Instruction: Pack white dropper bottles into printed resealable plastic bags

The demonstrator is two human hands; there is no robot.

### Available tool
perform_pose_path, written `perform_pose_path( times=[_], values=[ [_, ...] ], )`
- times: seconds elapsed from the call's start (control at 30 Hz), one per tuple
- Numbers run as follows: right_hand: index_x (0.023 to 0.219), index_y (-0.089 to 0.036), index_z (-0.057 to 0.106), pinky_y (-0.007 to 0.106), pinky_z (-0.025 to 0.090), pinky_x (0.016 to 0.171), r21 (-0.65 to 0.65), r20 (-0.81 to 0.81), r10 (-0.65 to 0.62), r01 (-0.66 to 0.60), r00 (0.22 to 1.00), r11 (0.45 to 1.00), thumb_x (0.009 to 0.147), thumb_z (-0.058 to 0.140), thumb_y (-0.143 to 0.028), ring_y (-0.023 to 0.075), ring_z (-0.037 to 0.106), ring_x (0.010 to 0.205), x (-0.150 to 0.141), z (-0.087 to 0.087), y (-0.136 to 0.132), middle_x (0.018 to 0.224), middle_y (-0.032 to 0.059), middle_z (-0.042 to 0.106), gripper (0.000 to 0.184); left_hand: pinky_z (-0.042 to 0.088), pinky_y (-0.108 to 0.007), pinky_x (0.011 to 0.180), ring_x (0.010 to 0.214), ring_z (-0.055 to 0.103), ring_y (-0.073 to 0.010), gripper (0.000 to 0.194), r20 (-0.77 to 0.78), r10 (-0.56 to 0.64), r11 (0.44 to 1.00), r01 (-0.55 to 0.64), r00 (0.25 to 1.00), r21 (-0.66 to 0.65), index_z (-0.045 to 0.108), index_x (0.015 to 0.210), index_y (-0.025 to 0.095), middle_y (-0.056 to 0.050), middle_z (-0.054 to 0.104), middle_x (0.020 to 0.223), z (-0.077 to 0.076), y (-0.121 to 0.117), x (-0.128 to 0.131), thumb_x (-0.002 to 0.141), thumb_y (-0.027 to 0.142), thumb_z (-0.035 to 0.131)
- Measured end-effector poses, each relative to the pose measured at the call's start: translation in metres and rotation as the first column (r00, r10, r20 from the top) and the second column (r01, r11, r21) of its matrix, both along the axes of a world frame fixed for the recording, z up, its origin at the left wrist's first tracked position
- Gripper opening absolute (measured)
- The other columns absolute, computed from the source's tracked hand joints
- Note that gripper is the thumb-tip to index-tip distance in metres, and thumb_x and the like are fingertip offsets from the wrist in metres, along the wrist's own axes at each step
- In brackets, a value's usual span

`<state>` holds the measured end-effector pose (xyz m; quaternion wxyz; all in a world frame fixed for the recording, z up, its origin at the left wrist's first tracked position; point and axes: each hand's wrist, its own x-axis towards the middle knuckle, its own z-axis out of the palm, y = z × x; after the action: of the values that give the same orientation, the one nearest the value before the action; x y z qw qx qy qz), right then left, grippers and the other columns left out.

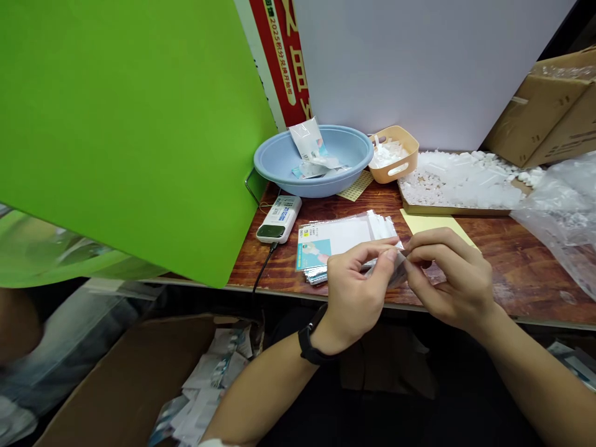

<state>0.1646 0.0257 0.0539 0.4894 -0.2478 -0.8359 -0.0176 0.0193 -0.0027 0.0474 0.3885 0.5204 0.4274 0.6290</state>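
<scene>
Currently pinching some clear plastic (397,272) with left hand (357,290) and, at its edge, right hand (454,279), above the bench (505,248), near stacked printed packets (339,239).

- I face a reddish-brown wooden table (500,270), its surface glossy.
- Left of the table, I see a bright green panel (139,124).
- Behind the table stands a pale lilac-grey panel (410,68).
- Also behind the table: a red printed banner (282,62).
</scene>
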Motion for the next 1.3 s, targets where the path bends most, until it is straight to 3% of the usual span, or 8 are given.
perform_pose_path(
  times=[0.17,0.53,0.83,1.1,1.3],
  values=[
    [0.086,-0.020,0.057,0.026,0.049,0.054,-0.036,-0.021,-0.056,0.055,0.998,0.998,0.081,0.061,-0.003,0.0142,0.059,0.071,-0.001,0.000,0.001,0.085,0.0048,0.061,0.018,0.055,-0.029,0.084,0.088,0.072,-0.0191,0.011,-0.018,0.021,1.000,-0.021,1.000,-0.002,0.073,0.076,0.015,-0.008,0.077,0.094,0.002,0.001,-0.003,0.082,0.019,0.064],
    [0.096,-0.023,0.067,0.029,0.054,0.059,-0.014,-0.017,-0.058,0.057,0.998,0.998,0.085,0.061,-0.006,0.0162,0.064,0.077,-0.004,0.000,0.003,0.089,0.0058,0.064,0.021,0.055,-0.032,0.087,0.091,0.072,-0.0216,0.013,-0.003,-0.008,1.000,0.008,1.000,-0.004,0.075,0.080,0.017,-0.008,0.077,0.095,-0.001,0.001,-0.005,0.082,0.021,0.063],
    [0.099,-0.021,0.067,0.030,0.057,0.064,0.053,-0.041,-0.083,0.085,0.996,0.995,0.082,0.061,0.000,0.0167,0.066,0.078,-0.011,-0.003,-0.003,0.089,0.0072,0.066,0.028,0.055,-0.031,0.085,0.090,0.072,-0.0214,0.014,0.063,-0.013,0.999,0.015,0.998,-0.029,0.074,0.080,0.015,-0.009,0.076,0.095,-0.003,-0.001,-0.004,0.083,0.022,0.063],
    [0.104,-0.021,0.065,0.030,0.056,0.061,0.193,-0.001,-0.208,0.204,0.978,0.960,0.079,0.065,-0.001,0.0174,0.065,0.071,-0.014,-0.007,-0.010,0.085,0.0058,0.067,0.031,0.055,-0.029,0.083,0.089,0.072,-0.0202,0.013,0.090,0.008,0.998,-0.002,0.996,-0.062,0.074,0.080,0.015,-0.008,0.077,0.095,-0.001,-0.001,-0.004,0.083,0.021,0.063],
    [0.096,-0.017,0.062,0.030,0.055,0.062,0.175,0.001,-0.207,0.204,0.978,0.963,0.080,0.063,-0.001,0.0184,0.065,0.073,-0.022,-0.004,-0.008,0.082,0.0078,0.064,0.022,0.055,-0.030,0.084,0.087,0.072,-0.0197,0.013,0.080,0.019,0.998,-0.014,0.997,-0.062,0.073,0.076,0.016,-0.008,0.077,0.093,0.002,0.000,-0.005,0.081,0.022,0.064]
  ],
)
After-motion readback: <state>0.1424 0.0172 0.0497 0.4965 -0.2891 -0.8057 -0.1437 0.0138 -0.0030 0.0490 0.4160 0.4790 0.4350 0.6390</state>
